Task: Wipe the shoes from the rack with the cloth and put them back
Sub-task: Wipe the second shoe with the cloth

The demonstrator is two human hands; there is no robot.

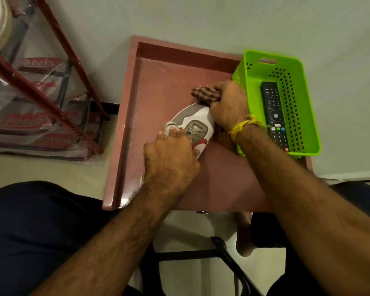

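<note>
**Shoe held on table, cloth at its toe**

1 white and grey shoe (192, 122) with red trim lies sole-up on the pink table (171, 82). The left hand (171, 165) grips it at the heel end, fingers curled over the sole. The right hand (229, 105) clutches a checked cloth (205, 94) against the toe. A green basket (303, 103) beside the right wrist holds 1 remote (275, 114). The red rack (51, 67) stands left of the table.
</note>
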